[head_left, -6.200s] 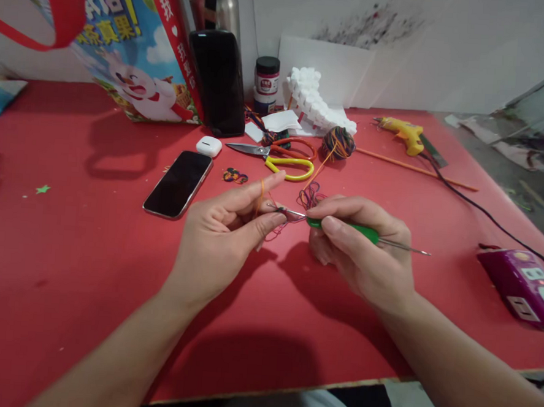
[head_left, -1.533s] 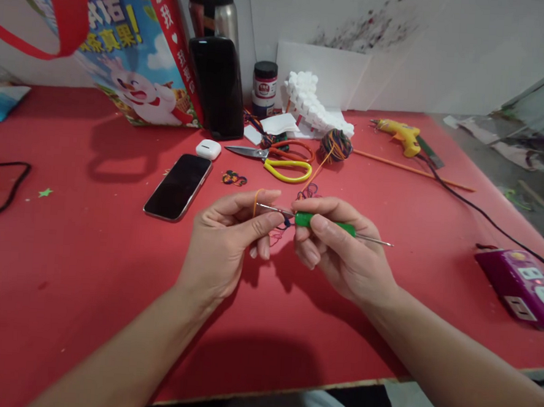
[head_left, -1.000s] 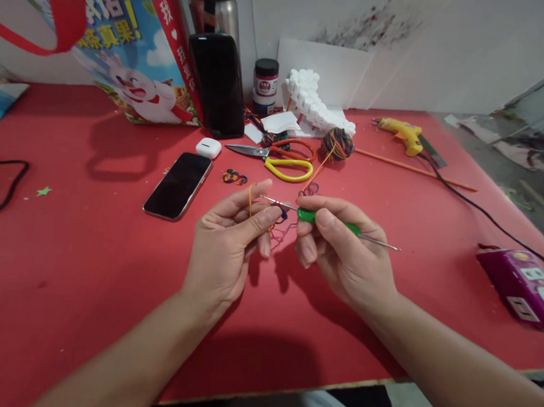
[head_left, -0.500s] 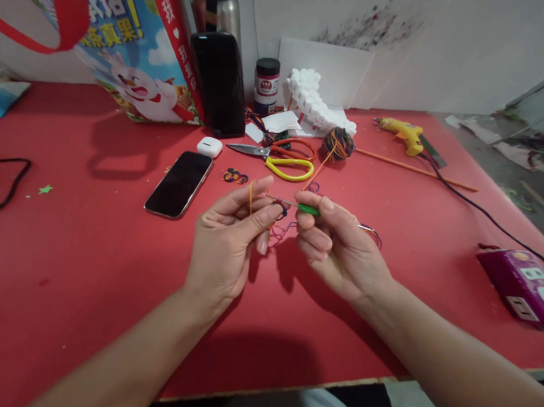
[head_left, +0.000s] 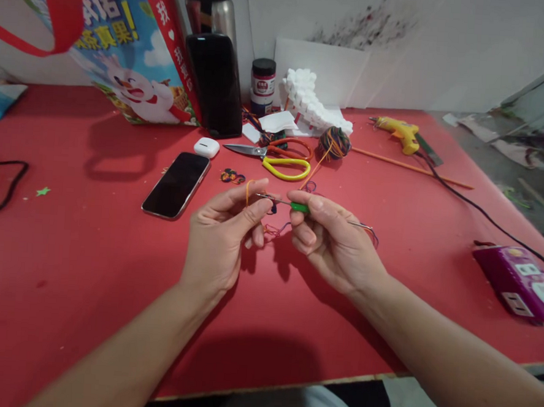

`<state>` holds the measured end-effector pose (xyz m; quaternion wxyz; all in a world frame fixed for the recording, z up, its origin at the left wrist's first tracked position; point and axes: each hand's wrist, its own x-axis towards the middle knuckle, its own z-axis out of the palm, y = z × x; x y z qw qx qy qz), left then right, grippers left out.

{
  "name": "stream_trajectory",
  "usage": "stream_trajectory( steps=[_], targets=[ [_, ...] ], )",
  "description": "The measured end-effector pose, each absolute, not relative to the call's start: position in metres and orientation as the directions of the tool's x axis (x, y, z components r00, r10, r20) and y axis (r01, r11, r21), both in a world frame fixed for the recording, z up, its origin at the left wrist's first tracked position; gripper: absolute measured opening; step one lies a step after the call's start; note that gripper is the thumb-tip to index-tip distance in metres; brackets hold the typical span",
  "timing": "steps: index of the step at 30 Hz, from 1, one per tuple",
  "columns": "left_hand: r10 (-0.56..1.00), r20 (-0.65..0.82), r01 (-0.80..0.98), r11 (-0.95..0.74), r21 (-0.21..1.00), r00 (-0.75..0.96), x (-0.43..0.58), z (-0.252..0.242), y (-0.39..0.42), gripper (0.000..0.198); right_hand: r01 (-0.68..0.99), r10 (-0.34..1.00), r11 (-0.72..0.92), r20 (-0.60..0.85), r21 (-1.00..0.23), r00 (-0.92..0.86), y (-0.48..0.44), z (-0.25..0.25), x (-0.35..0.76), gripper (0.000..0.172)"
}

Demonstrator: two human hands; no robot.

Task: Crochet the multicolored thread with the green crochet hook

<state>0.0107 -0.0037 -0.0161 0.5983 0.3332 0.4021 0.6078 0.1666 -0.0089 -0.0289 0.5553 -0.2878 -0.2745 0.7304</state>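
My left hand [head_left: 222,228] pinches a small dark piece of crochet [head_left: 272,208] between thumb and fingers, and an orange strand of yarn [head_left: 247,193] loops over its index finger. In my right hand [head_left: 328,234] is a crochet hook [head_left: 300,207] with a green grip, its metal shaft pointing left at the crochet piece. The hook's tip lies by the left fingertips; exactly how it meets the stitches is too small to tell. Loose multicoloured yarn hangs below the hands. An orange strand runs back to a multicoloured yarn ball [head_left: 334,143].
Beyond the hands lie scissors [head_left: 286,169], a small crocheted piece [head_left: 232,176], a phone [head_left: 176,185] and a white earbud case [head_left: 206,147]. A glue gun [head_left: 400,133] with a black cord lies back right, a purple box [head_left: 518,283] at the right. A gift bag [head_left: 138,54] stands back left.
The hook has shifted slightly left with my right hand, its shaft reaching further over the left fingers. The whole view has moved a little.
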Motion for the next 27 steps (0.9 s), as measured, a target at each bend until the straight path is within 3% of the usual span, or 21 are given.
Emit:
stream_trajectory(
  steps=[18,27],
  targets=[
    [0.985,-0.172,-0.532,0.139,0.836,-0.013,0.0128,-0.0163,-0.0051,0.034,-0.679,0.97,-0.229,-0.102,-0.698,-0.222,-0.0098,-0.0266,0.166,0.02],
    [0.995,-0.098,-0.46,0.076,0.885,-0.023,0.0092,-0.0186,-0.0037,0.016,-0.642,0.967,-0.234,-0.104,-0.73,-0.235,-0.0109,-0.0258,0.1656,0.02]
  ],
)
